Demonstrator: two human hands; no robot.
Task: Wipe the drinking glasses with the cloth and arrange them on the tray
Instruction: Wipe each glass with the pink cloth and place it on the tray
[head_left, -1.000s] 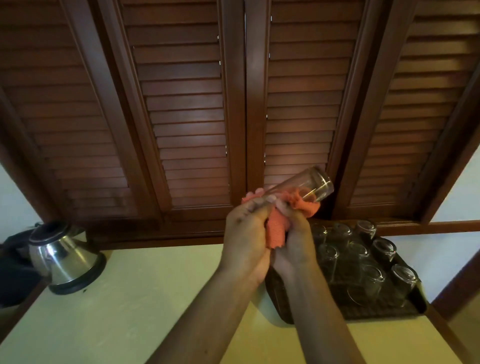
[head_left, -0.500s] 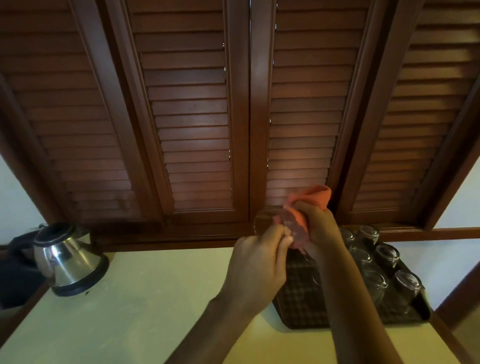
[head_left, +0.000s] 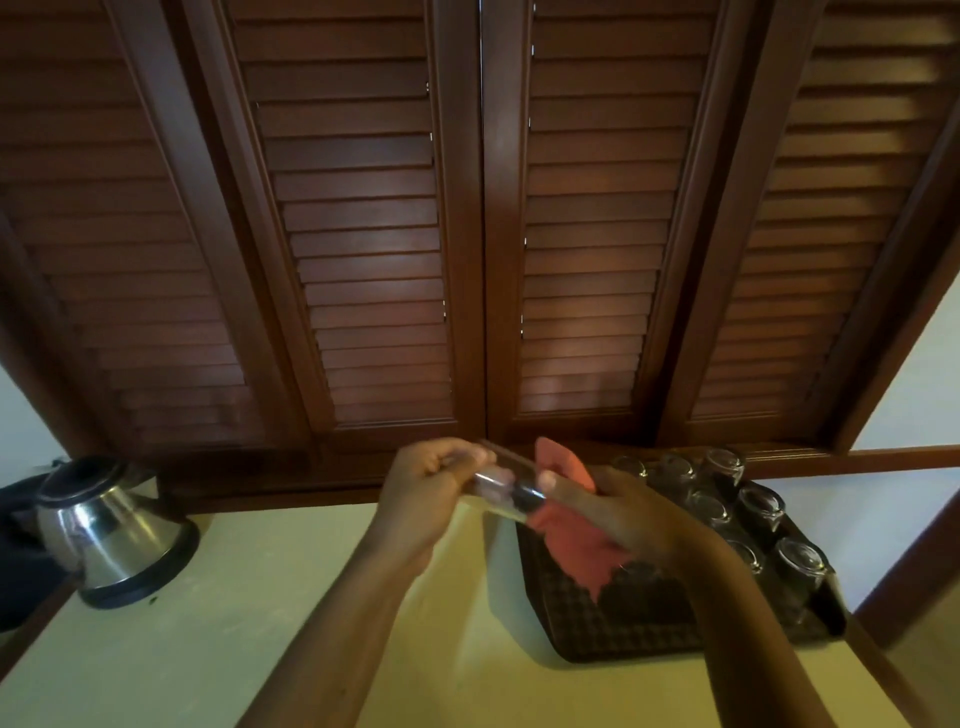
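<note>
A clear drinking glass (head_left: 501, 483) lies nearly level in the air above the counter, between both hands. My left hand (head_left: 426, 499) grips its left end. My right hand (head_left: 618, 512) holds an orange cloth (head_left: 571, 545) against the glass's right end, and the cloth hangs down over the tray. The dark patterned tray (head_left: 597, 623) sits on the counter at the right. Several glasses (head_left: 761, 506) stand upside down on its far and right sides.
A steel electric kettle (head_left: 106, 530) stands at the counter's left end. The pale counter top (head_left: 234, 623) stretches between kettle and tray. Dark wooden louvred shutters (head_left: 374, 260) rise directly behind. A wooden edge (head_left: 924, 571) borders the right.
The glass has swung from tilted up to the right into a nearly level pose. My hands have moved apart, and the cloth has dropped from a bunch to hang over the tray.
</note>
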